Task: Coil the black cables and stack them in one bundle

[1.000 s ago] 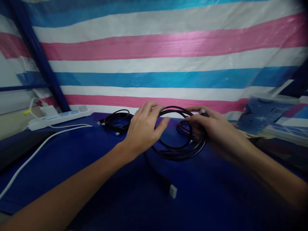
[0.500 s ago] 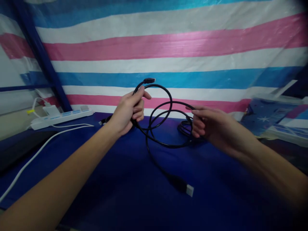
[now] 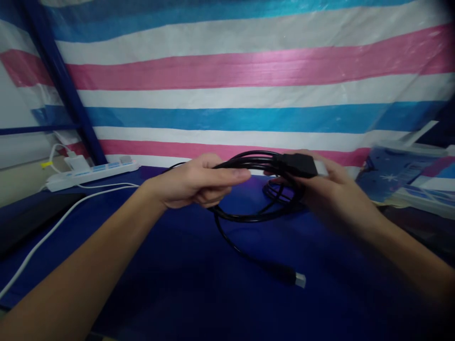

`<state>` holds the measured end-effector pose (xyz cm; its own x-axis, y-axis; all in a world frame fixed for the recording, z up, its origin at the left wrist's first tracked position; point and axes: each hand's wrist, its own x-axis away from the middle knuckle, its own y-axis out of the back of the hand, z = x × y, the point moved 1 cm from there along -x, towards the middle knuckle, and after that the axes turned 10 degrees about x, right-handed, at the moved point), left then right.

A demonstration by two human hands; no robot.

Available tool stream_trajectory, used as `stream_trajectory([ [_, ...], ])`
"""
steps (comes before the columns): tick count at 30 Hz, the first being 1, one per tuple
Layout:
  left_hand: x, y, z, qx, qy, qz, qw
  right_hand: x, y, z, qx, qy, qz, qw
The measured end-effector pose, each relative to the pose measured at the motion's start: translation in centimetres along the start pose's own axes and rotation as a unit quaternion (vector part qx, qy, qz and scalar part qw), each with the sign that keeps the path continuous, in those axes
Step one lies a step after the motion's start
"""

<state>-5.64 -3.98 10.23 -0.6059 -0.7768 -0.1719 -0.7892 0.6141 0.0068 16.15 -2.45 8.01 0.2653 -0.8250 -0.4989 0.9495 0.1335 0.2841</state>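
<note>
A black cable [image 3: 249,218] is looped in the air above a blue tablecloth [image 3: 170,265]. My left hand [image 3: 194,182] is closed around the loops on their left side. My right hand [image 3: 325,184] grips the loops on the right, with one black plug [image 3: 300,165] and its silver tip lying across its fingers. The cable's other end trails down to the cloth and ends in a second plug [image 3: 289,276] near the front. Behind my right hand lies another black cable coil [image 3: 273,192], partly hidden.
A white power strip [image 3: 90,173] sits at the back left, and a white cord [image 3: 53,227] runs from it toward the front left. Blue printed packages [image 3: 401,175] lie at the right. A striped pink, white and blue tarp [image 3: 249,80] hangs behind, with a blue metal post [image 3: 60,80] at left.
My left hand came down and brought the raised cable end toward the right hand. The loops are now gathered between both hands, and the free plug on the cloth slid a little to the right.
</note>
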Motion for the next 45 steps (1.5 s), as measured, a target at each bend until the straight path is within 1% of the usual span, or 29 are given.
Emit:
stream_trajectory([
  [2, -0.9, -0.4, 0.8, -0.069, -0.074, -0.080, 0.992, 0.5, -0.9, 0.5, -0.025, -0.008, 0.057, 0.998],
  [3, -1.4, -0.5, 1.3, -0.105, -0.115, -0.137, 0.978, 0.8, -1.4, 0.7, -0.036, -0.026, 0.074, 0.996],
  [4, -1.8, -0.6, 1.8, -0.140, -0.156, -0.198, 0.958, 1.0, -1.9, 0.9, -0.043, -0.047, 0.079, 0.995],
  [6, -2.3, -0.6, 2.6, -0.219, -0.237, -0.302, 0.897, 1.2, -2.7, 1.0, -0.043, -0.078, 0.076, 0.993],
  [7, -2.3, -0.6, 2.8, -0.270, -0.278, -0.328, 0.861, 1.2, -2.9, 1.0, -0.032, -0.083, 0.077, 0.993],
  [8, -2.3, -0.6, 2.9, -0.325, -0.317, -0.331, 0.827, 1.2, -3.0, 1.0, -0.012, -0.077, 0.082, 0.994],
  [9, -2.2, -0.7, 3.0, -0.377, -0.349, -0.311, 0.800, 1.1, -2.9, 1.0, 0.014, -0.064, 0.093, 0.994],
  [10, -2.1, -0.8, 3.0, -0.418, -0.368, -0.271, 0.785, 1.0, -2.8, 0.9, 0.044, -0.046, 0.107, 0.992],
  [11, -2.1, -0.9, 2.9, -0.440, -0.371, -0.223, 0.787, 0.9, -2.6, 0.8, 0.075, -0.023, 0.118, 0.990],
  [12, -2.0, -1.0, 2.9, -0.441, -0.360, -0.182, 0.802, 0.8, -2.3, 0.8, 0.107, 0.003, 0.116, 0.987],
  [13, -2.0, -1.2, 2.9, -0.426, -0.340, -0.157, 0.823, 0.8, -2.0, 0.8, 0.145, 0.032, 0.098, 0.984],
  [14, -2.0, -1.3, 2.9, -0.401, -0.316, -0.151, 0.847, 0.7, -1.7, 0.7, 0.189, 0.062, 0.061, 0.978],
  [16, -2.1, -1.4, 2.9, -0.337, -0.281, -0.197, 0.877, 0.8, -1.3, 0.7, 0.275, 0.125, -0.027, 0.953],
  [18, -2.3, -1.0, 2.9, -0.264, -0.250, -0.272, 0.891, 0.9, -1.2, 0.6, 0.301, 0.156, -0.070, 0.938],
  [21, -2.7, 0.7, 3.1, -0.082, -0.196, -0.342, 0.916, 0.7, -1.1, 0.0, 0.209, 0.128, -0.056, 0.968],
  [24, -3.1, 3.0, 3.4, 0.091, -0.192, -0.367, 0.905, 0.0, -0.5, -1.1, 0.134, 0.070, -0.056, 0.987],
  [27, -3.2, 4.8, 3.5, 0.180, -0.195, -0.384, 0.884, -0.5, -0.1, -2.5, 0.188, -0.022, -0.047, 0.981],
  [28, -3.2, 5.1, 3.6, 0.205, -0.191, -0.389, 0.878, -0.5, -0.2, -2.9, 0.227, -0.045, -0.023, 0.973],
  [29, -3.1, 5.4, 3.6, 0.231, -0.186, -0.391, 0.871, -0.4, -0.5, -3.3, 0.265, -0.058, 0.029, 0.962],
  [30, -3.1, 5.6, 3.6, 0.256, -0.182, -0.391, 0.865, -0.1, -1.0, -3.5, 0.302, -0.058, 0.102, 0.946],
  [32, -3.0, 5.8, 3.6, 0.296, -0.176, -0.386, 0.856, 0.7, -2.2, -3.8, 0.375, -0.024, 0.241, 0.895],
  [33, -2.9, 5.9, 3.5, 0.308, -0.173, -0.383, 0.853, 1.1, -2.7, -3.9, 0.410, 0.002, 0.282, 0.867],
  [34, -2.8, 5.9, 3.5, 0.315, -0.171, -0.381, 0.852, 1.4, -3.3, -3.9, 0.445, 0.033, 0.295, 0.845],
  [35, -2.7, 6.0, 3.3, 0.318, -0.171, -0.375, 0.853, 1.6, -3.7, -4.0, 0.476, 0.062, 0.289, 0.829],
  [37, -2.6, 6.0, 3.1, 0.321, -0.167, -0.347, 0.865, 1.8, -4.1, -4.2, 0.511, 0.101, 0.261, 0.813],
  [39, -2.4, 5.8, 2.7, 0.324, -0.152, -0.305, 0.882, 1.5, -3.9, -4.5, 0.531, 0.117, 0.212, 0.812],
  [42, -2.1, 5.1, 2.1, 0.321, -0.135, -0.253, 0.903, 1.0, -3.0, -5.7, 0.566, 0.113, 0.114, 0.809],
  [43, -2.0, 4.8, 1.9, 0.317, -0.135, -0.239, 0.908, 0.9, -2.7, -6.2, 0.575, 0.108, 0.107, 0.804],
  [45, -1.8, 4.2, 1.6, 0.309, -0.138, -0.217, 0.916, 0.8, -2.4, -7.2, 0.581, 0.101, 0.138, 0.796],
])
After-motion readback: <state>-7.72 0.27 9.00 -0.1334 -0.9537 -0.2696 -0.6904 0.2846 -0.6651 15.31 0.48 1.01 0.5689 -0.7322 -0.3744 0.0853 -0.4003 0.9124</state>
